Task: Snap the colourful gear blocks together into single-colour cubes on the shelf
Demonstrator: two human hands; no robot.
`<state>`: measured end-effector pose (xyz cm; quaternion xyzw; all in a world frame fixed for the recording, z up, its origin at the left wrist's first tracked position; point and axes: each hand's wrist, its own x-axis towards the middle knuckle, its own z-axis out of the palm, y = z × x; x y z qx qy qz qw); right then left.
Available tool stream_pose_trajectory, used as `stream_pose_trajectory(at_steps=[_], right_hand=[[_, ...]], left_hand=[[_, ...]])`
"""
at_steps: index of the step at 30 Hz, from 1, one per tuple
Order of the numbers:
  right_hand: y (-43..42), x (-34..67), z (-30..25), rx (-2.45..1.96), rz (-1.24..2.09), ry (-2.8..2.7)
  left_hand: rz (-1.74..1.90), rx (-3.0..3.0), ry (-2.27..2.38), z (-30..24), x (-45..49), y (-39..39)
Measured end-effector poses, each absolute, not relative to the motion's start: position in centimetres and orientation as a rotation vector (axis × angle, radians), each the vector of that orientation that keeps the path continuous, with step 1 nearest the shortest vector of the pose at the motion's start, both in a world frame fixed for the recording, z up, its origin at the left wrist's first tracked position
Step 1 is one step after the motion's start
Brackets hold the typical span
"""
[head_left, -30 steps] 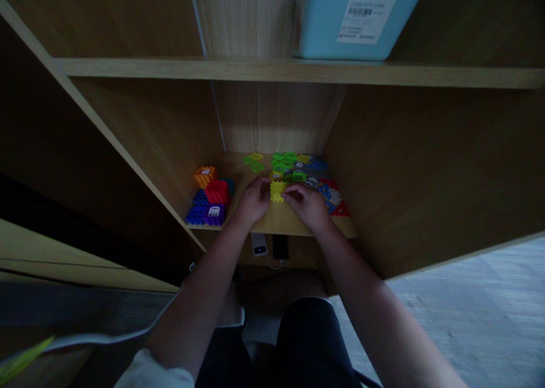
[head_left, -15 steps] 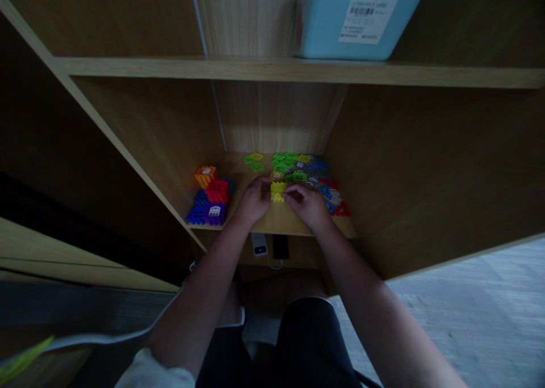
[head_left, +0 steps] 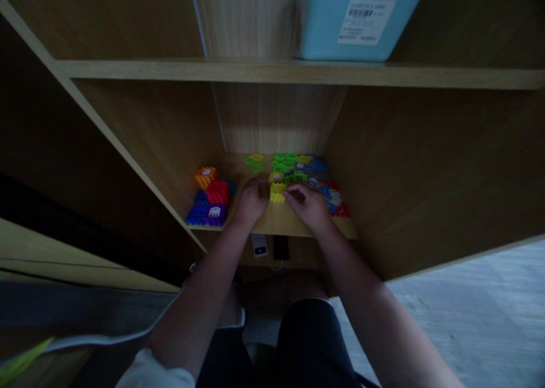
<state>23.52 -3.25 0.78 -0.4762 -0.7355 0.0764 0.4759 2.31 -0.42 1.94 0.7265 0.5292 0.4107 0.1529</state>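
A yellow interlocking block (head_left: 278, 193), partly built up from notched flat pieces, stands on the shelf between my hands. My right hand (head_left: 310, 203) pinches its right edge between thumb and fingers. My left hand (head_left: 252, 199) is just left of it with the fingers curled in, a narrow gap apart; whatever those fingers may hold is hidden. Behind the block lies a yellow piece with a white insert (head_left: 276, 177). Green notched pieces (head_left: 285, 161) are heaped farther back.
At the left sit finished cubes: orange (head_left: 206, 178), red (head_left: 218, 193) and purple (head_left: 215, 213). Blue, grey and red pieces (head_left: 332, 195) lie at the right. A light blue bin (head_left: 349, 30) stands on the upper shelf (head_left: 255, 70). A white device (head_left: 259, 245) and a black one (head_left: 280, 247) lie below.
My left hand has drawn slightly left, away from the yellow block. My right hand has stayed at the block's right edge.
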Motion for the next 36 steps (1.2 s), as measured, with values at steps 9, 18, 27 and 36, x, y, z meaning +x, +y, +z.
stream_pose_trajectory(at_steps=[9,18,27,36], right_hand=[[-3.5,23.7,1.3,-1.197,0.113,-1.751],[-3.6,23.7,1.5,-1.221,0.095,-1.716],[-3.4,23.8,1.4,-1.232,0.094,-1.709],[-3.3,23.8,1.4,-1.222,0.088,-1.709]], left_hand=[[1.106,2.088,1.536,0.9,2.0,1.4],[0.967,2.200,1.507,0.6,2.1,4.8],[0.839,2.370,1.431,0.9,3.1,8.2],[0.862,2.431,1.372,0.1,3.1,8.8]])
